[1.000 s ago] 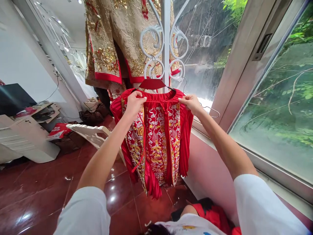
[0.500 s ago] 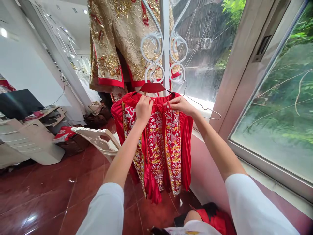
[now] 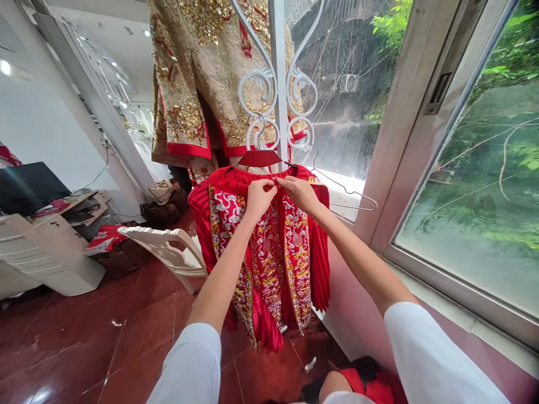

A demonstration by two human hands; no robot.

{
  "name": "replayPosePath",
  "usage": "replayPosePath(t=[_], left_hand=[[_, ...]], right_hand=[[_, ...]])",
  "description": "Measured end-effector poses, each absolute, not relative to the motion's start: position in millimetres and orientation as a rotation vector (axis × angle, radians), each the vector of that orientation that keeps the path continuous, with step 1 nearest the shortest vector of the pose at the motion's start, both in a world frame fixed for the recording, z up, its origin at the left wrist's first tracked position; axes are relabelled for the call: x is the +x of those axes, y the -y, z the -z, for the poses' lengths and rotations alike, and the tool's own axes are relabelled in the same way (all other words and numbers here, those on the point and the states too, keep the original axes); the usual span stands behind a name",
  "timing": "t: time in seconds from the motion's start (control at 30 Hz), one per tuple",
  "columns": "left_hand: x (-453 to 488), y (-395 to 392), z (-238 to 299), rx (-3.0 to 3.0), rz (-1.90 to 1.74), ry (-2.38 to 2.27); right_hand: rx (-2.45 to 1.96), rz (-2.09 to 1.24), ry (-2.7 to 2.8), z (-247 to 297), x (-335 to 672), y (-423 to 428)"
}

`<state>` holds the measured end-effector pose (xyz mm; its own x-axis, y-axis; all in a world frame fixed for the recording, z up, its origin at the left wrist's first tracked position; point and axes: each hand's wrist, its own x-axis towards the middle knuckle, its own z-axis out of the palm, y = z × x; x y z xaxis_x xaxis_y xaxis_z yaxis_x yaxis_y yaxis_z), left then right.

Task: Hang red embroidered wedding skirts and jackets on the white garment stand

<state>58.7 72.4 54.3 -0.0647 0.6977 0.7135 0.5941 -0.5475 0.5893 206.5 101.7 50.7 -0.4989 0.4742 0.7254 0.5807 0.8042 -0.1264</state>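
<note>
I have the red embroidered garment (image 3: 265,258) hanging in front of me, its gathered top band (image 3: 236,182) just under the lower edge of the red-topped hanger (image 3: 260,159), more or less centred between the hanger's two ends. The hanger itself is hooked low on the white scrollwork stand (image 3: 279,84). My left hand (image 3: 260,196) and right hand (image 3: 297,192) come together at the middle of the band, fingertips nearly touching, each seemingly pinching a bit of red there (band or thin tie, I can't say which).

I'd expect real weight below: the thick metallic stitching should make the panels stiff and a little scratchy, while the pleated sides (image 3: 319,264) look soft, glossy and likely to slip. The band seems the place to hold, being bunched and free of embroidery; tugging at the panels might snag raised thread.

My own fingers hide what they grip, and my left forearm covers part of one panel. The back is out of sight. The cream-and-gold garment (image 3: 219,95) behind is cut off at the top edge, and I can't make out the red and black cloth (image 3: 374,387) at the bottom.
</note>
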Motion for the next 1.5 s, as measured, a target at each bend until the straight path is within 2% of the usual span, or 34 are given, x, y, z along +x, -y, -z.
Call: replayPosePath(t=[0.17, 0.3, 0.47, 0.57, 0.7, 0.87, 0.93, 1.07, 1.13, 1.17, 1.23, 1.3, 1.33, 1.43, 1.5], left_hand=[[56, -67, -54, 2.255, -1.514, -1.436], [52, -69, -52, 2.265, -1.547, -1.447], [44, -60, -50, 2.4, -1.518, -1.612], [37, -53, -48, 2.44, -1.504, -1.812], [43, -54, -44, 2.208, -1.678, -1.675], [58, -62, -46, 1.528, -1.713, -1.175], [57, -64, -49, 1.398, -1.684, -1.049], [38, -63, -54, 1.536, -1.551, -1.068], [27, -60, -56, 1.757, -1.482, -1.214], [24, -57, -57, 1.875, -1.453, -1.285], [25, -53, -58, 2.057, -1.421, -1.338], [32, -51, -58, 2.077, -1.457, -1.236], [36, -52, -57, 2.026, -1.494, -1.153], [41, -59, -55, 1.79, -1.607, -0.951], [36, -64, -52, 1.731, -1.663, -0.977]], right_hand=[[-0.641, 0.107, 2.165, -51, 208, -104], [-0.644, 0.206, 2.231, -59, 205, -103], [-0.914, 0.389, 2.251, -60, 210, -106], [-1.106, 0.342, 2.163, -54, 215, -110], [-1.049, 0.028, 1.926, -47, 207, -111], [-0.815, -0.887, 1.478, -46, 187, -107], [-0.721, -1.158, 1.31, -47, 188, -106], [-0.532, -1.374, 1.441, -49, 214, -112], [-0.564, -1.299, 1.771, -51, 230, -118], [-0.617, -1.157, 1.942, -51, 235, -120], [-0.767, -0.692, 2.119, -54, 238, -121], [-0.869, -0.255, 2.021, -56, 231, -118], [-0.876, -0.139, 1.941, -57, 227, -117], [-0.832, -0.07, 1.85, -57, 220, -119], [-0.861, 0.022, 1.898, -53, 227, -125]])
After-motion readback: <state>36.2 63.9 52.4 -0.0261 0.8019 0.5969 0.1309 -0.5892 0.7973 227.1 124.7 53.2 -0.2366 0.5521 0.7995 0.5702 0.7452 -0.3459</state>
